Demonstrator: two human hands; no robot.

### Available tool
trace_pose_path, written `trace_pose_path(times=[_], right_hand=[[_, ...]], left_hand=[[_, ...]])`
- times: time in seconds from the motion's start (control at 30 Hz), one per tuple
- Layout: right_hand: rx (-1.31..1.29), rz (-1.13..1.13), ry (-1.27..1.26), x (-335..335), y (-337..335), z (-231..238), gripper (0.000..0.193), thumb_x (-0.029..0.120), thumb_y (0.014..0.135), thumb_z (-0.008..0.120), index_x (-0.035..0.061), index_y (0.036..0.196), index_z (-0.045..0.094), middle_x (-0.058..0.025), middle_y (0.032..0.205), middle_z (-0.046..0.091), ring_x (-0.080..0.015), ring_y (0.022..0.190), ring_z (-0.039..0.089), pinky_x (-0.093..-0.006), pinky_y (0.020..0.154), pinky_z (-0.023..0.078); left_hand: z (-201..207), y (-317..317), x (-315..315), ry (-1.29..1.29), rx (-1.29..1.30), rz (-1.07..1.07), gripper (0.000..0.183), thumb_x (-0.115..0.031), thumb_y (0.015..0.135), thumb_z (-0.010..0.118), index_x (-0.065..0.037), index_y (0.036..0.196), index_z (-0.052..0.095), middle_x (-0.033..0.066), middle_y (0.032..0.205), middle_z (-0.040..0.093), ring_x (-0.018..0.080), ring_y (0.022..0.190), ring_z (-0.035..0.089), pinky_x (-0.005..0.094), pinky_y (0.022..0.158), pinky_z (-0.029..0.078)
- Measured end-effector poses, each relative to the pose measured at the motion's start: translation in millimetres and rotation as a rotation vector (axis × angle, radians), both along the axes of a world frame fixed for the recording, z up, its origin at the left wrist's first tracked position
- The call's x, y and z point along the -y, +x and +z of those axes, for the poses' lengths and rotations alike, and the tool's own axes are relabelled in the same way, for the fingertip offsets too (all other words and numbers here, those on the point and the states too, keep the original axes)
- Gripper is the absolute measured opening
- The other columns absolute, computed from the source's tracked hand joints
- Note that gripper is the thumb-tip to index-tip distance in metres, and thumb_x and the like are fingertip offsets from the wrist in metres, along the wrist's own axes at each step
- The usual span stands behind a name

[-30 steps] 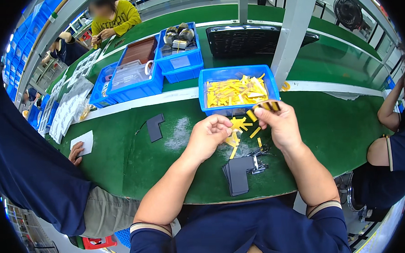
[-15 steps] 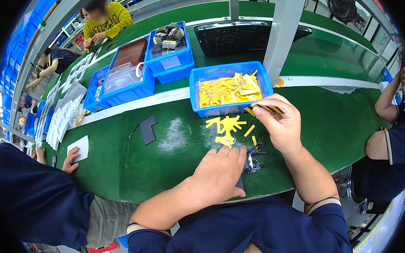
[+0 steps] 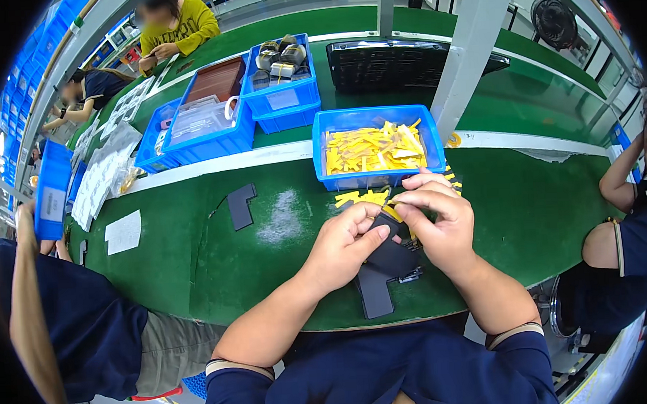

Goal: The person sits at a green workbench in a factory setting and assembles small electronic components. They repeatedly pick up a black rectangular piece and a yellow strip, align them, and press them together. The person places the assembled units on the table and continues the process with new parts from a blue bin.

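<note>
Hands pinch black part | yellow-strip bin just beyond

Flat black L-shaped part held above the green table edge, small yellow strip against its top

bin of strips at tabletop middle | loose strips just before it | flat part to its left | stacked parts at near edge | paper near left edge

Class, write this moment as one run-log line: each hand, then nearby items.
left hand: holds black flat part | right hand: pinches yellow strip onto it | nearby: blue bin of yellow strips, green table
</note>
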State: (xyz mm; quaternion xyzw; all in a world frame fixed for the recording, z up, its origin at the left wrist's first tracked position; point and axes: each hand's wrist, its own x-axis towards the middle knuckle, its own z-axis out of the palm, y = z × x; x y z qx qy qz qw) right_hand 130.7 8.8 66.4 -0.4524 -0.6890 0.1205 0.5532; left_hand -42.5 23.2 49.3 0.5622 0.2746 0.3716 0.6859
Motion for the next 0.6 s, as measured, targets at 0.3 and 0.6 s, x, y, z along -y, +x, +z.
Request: trace_pose_path(times=[0.3,0.6], right_hand=[[-0.077,0.065,-0.074,-0.8,-0.3,-0.6,0.012,0.001,0.068,0.072,0.0015,0.080,0.070,-0.0092,0.078,0.066,-0.0211,0.080,0.062,-0.0339,0.082,0.045],[-0.035,0.059,-0.080,-1.1,-0.6,0.3,0.011,-0.001,0.069,0.070,0.0019,0.079,0.069,-0.0085,0.075,0.066,-0.0207,0.076,0.062,-0.0343,0.081,0.045]], left_hand=[[-2.5,0.7,0.3,0.025,0.016,0.035,0.025,-0.009,0.091,0.055,0.004,0.111,0.047,0.0106,0.091,0.065,0.0123,0.085,0.063,0.0244,0.073,0.049],[-7.3,2.2,0.6,0.099,-0.013,0.076,0.023,-0.009,0.091,0.055,0.003,0.110,0.049,0.0101,0.088,0.066,0.0106,0.082,0.063,0.0236,0.071,0.049]])
